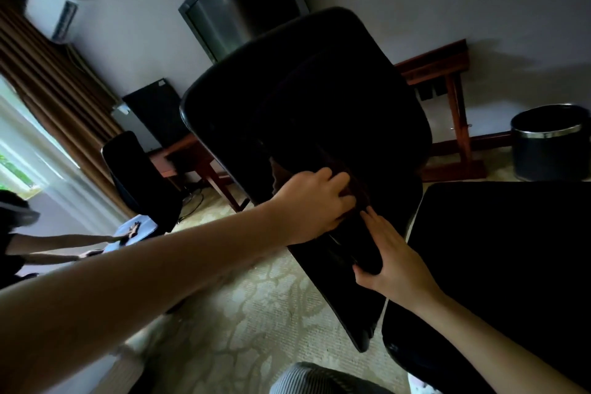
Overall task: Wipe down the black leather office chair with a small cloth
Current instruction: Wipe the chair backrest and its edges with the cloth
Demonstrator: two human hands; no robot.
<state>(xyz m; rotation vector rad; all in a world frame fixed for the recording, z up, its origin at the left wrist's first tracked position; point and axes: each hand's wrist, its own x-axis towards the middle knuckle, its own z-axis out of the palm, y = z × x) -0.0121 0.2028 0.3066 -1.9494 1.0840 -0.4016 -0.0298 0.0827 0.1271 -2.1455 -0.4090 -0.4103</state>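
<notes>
Black leather office chair (307,99), glossy and dark, stands on patterned carpet (256,313). The left hand (310,201) clenches a small cloth (358,185) against it. Just beside, the right hand (396,253) rests with its fingers straight.

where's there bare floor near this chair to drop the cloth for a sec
Widest bare carpet lies under the left forearm, bordered by the lower edge of the chair. A thin strip shows between the wooden bench and the bin. It is crowded on the chair, where the left hand grips the cloth and the right hand presses flat.
</notes>
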